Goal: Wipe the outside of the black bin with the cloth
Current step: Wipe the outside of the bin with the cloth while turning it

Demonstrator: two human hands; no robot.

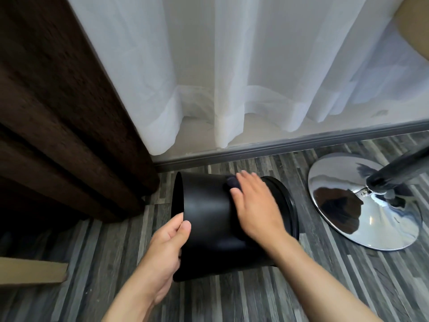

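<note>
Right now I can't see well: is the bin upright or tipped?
Tipped: the bin lies sideways, mouth leftward, left hand gripping its rim.

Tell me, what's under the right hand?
A dark cloth peeks out from under the right hand, pressed on the bin. Most of the cloth is covered.

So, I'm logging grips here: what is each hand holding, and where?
Left hand pinches the black bin at its open rim. Right hand presses a dark cloth flat against the bin's side.
</note>
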